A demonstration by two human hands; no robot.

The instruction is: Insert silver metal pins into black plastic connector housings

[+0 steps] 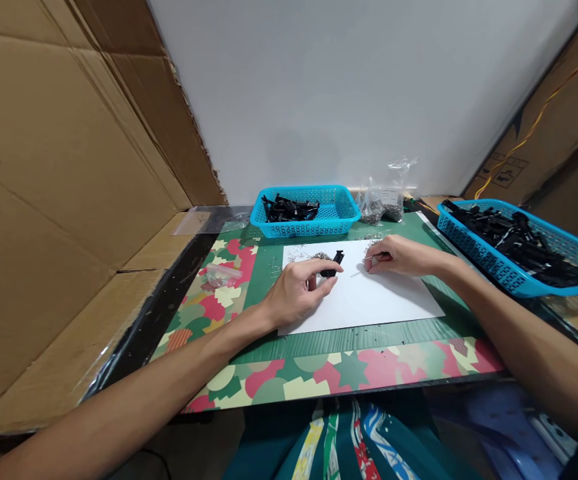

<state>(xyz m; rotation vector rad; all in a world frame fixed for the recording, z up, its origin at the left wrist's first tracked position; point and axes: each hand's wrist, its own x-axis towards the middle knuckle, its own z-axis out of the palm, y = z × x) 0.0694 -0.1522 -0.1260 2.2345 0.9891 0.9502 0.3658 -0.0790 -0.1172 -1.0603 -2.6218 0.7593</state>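
Over the white sheet, our left hand grips a black piece between thumb and fingers. Our right hand, at the sheet's right side, has its fingertips pinched together on what looks like a thin pale piece, too small to name. We judge this to be small, two-handed handling; bringing the hands together would call for a steady left grip and fine right-hand aim.

Loose metal bits lie just beyond our left fingers, so a low sweep there could scatter them. Behind the sheet stands a blue basket; to its right, another basket limits our right forearm. The gap between our hands and the sheet's near part give the easiest room.
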